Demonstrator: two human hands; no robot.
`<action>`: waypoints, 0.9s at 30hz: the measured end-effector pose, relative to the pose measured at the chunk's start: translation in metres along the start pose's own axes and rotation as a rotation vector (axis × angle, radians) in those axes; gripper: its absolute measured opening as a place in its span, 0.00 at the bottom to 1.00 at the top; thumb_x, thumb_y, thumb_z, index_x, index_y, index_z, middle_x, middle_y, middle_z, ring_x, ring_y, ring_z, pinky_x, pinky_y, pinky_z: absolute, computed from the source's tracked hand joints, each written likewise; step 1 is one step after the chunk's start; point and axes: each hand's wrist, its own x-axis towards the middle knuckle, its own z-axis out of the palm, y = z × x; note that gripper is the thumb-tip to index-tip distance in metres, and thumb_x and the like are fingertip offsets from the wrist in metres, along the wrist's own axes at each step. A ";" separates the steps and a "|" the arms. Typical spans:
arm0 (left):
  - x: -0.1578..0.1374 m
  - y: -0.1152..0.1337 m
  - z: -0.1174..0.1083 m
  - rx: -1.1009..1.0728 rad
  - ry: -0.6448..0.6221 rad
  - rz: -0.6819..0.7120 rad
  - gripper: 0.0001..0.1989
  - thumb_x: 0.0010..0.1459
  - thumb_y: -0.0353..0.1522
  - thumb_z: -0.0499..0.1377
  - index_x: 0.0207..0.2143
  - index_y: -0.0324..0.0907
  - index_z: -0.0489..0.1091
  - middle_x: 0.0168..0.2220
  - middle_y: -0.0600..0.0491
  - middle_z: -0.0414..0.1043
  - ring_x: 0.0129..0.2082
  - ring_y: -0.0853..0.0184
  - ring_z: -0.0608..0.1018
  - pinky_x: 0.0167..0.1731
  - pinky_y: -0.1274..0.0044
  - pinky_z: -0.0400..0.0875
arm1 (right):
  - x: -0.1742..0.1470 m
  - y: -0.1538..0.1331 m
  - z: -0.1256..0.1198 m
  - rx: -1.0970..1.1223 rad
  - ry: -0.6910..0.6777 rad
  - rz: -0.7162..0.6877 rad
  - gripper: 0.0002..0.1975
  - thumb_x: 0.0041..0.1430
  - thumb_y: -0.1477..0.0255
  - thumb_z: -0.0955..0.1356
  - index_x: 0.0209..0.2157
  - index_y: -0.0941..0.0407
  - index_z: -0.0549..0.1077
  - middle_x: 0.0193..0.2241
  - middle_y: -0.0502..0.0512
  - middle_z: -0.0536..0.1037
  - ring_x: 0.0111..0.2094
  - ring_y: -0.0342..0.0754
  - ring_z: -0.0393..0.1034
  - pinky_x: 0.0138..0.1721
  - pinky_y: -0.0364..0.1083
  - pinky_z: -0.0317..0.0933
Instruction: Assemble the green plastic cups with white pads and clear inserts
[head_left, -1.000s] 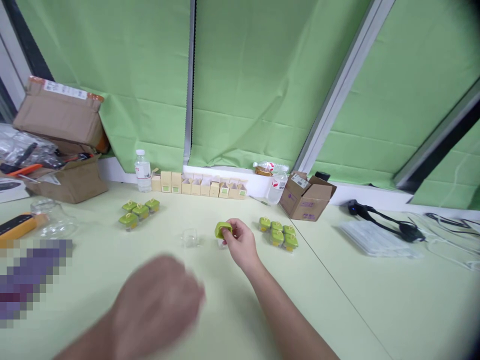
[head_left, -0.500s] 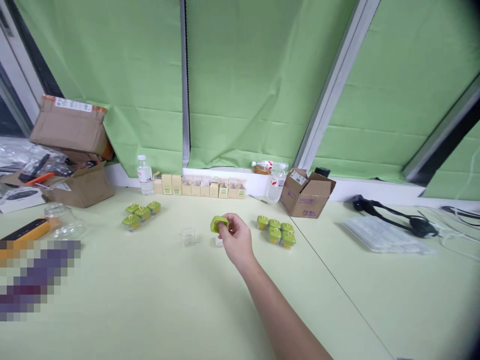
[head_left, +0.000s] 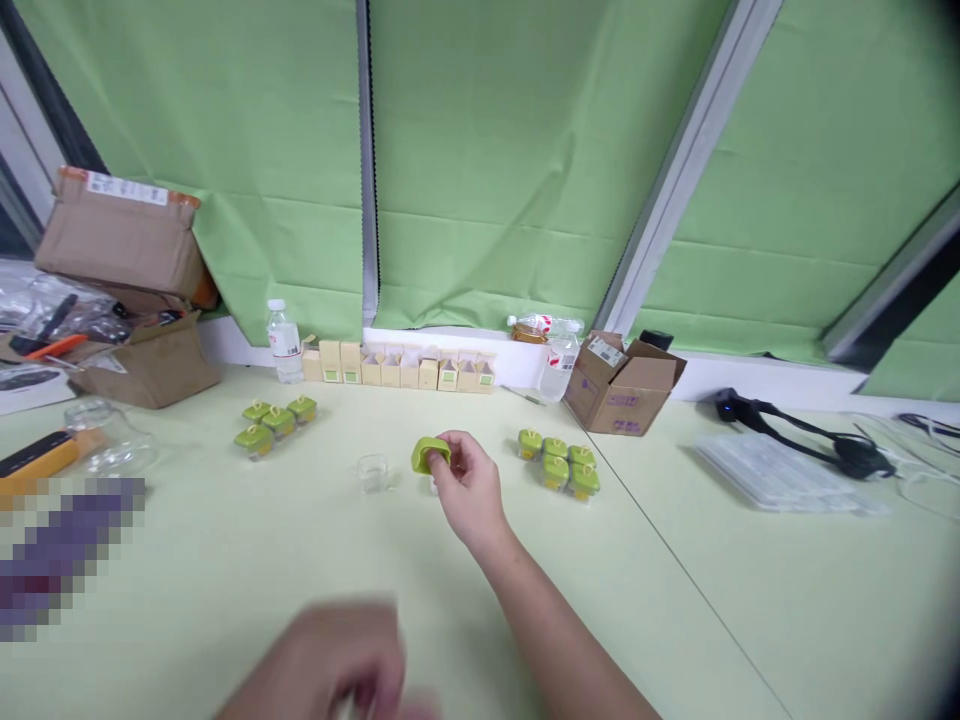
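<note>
Between the thumb and fingers of my right hand (head_left: 470, 490) is a green lid (head_left: 429, 456), held tilted above the table with its hollow underside partly showing. Just below and behind that hand a small whitish piece (head_left: 434, 487) is mostly hidden. To the left of the lid stands a small clear open container (head_left: 373, 474). My left hand (head_left: 337, 655) is low in the view, nearest me, smeared by motion; what its fingers do is unclear. Small clear boxes with green lids stand in a left group (head_left: 278, 421) and a right group (head_left: 556, 472).
Along the back wall stand a row of small cardboard boxes (head_left: 391, 370), a water bottle (head_left: 284, 342) and an open carton (head_left: 624, 385). At right lie a black headset (head_left: 806, 435) and clear plastic cases (head_left: 772, 472). A glass vessel (head_left: 112, 440) and cluttered box (head_left: 150, 365) are at left.
My left hand has come into view from the bottom edge. My right hand still holds the green lid, now slightly further left. The whole view has shifted a little.
</note>
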 end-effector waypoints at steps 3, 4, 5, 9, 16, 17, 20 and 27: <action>0.070 -0.012 -0.018 0.148 0.245 0.074 0.13 0.60 0.31 0.58 0.48 0.46 0.69 0.46 0.49 0.72 0.45 0.59 0.74 0.45 0.66 0.73 | 0.003 0.007 -0.003 -0.040 0.012 0.019 0.11 0.55 0.68 0.68 0.40 0.55 0.70 0.31 0.51 0.78 0.28 0.45 0.69 0.29 0.43 0.63; 0.089 -0.018 -0.021 0.196 0.239 0.162 0.23 0.56 0.29 0.61 0.55 0.46 0.65 0.54 0.47 0.67 0.53 0.55 0.70 0.50 0.63 0.70 | 0.004 0.009 -0.004 -0.058 0.005 0.028 0.11 0.54 0.69 0.69 0.40 0.54 0.70 0.30 0.51 0.78 0.28 0.45 0.69 0.29 0.43 0.63; 0.103 -0.026 -0.023 0.243 0.207 0.251 0.30 0.53 0.27 0.62 0.59 0.46 0.61 0.59 0.45 0.62 0.58 0.53 0.66 0.53 0.62 0.68 | 0.005 0.011 -0.005 -0.078 -0.002 0.038 0.11 0.53 0.70 0.69 0.39 0.54 0.70 0.28 0.50 0.78 0.27 0.45 0.69 0.29 0.43 0.62; 0.117 -0.068 -0.005 0.273 0.168 0.435 0.26 0.59 0.23 0.56 0.59 0.47 0.62 0.57 0.48 0.66 0.57 0.59 0.69 0.56 0.65 0.66 | 0.004 0.016 0.000 -0.160 -0.072 0.018 0.07 0.50 0.73 0.69 0.34 0.55 0.71 0.27 0.49 0.77 0.29 0.45 0.70 0.31 0.43 0.62; 0.097 -0.118 0.012 0.166 0.420 0.395 0.20 0.62 0.31 0.59 0.56 0.46 0.63 0.50 0.50 0.74 0.48 0.63 0.76 0.50 0.70 0.70 | -0.008 0.008 0.003 -0.218 -0.282 -0.088 0.10 0.59 0.67 0.67 0.42 0.54 0.72 0.37 0.54 0.79 0.38 0.48 0.73 0.40 0.46 0.64; 0.097 -0.121 0.008 0.163 0.431 0.342 0.19 0.61 0.33 0.61 0.55 0.46 0.64 0.49 0.50 0.75 0.47 0.63 0.77 0.49 0.70 0.70 | -0.006 0.008 -0.001 -0.268 -0.267 -0.100 0.12 0.60 0.65 0.66 0.44 0.54 0.71 0.41 0.55 0.78 0.40 0.49 0.72 0.42 0.47 0.63; 0.099 -0.123 0.001 0.102 0.425 0.194 0.19 0.58 0.37 0.63 0.51 0.46 0.67 0.48 0.52 0.76 0.46 0.63 0.77 0.48 0.71 0.70 | 0.003 0.016 -0.015 -0.581 -0.063 0.026 0.17 0.60 0.60 0.65 0.47 0.54 0.71 0.47 0.60 0.75 0.41 0.52 0.71 0.38 0.48 0.63; 0.098 -0.116 0.004 0.052 0.347 0.203 0.18 0.56 0.35 0.64 0.49 0.46 0.67 0.47 0.54 0.76 0.45 0.63 0.77 0.48 0.72 0.68 | 0.010 0.044 -0.015 -0.731 -0.184 0.106 0.11 0.53 0.60 0.69 0.33 0.54 0.75 0.31 0.53 0.77 0.29 0.48 0.70 0.32 0.46 0.62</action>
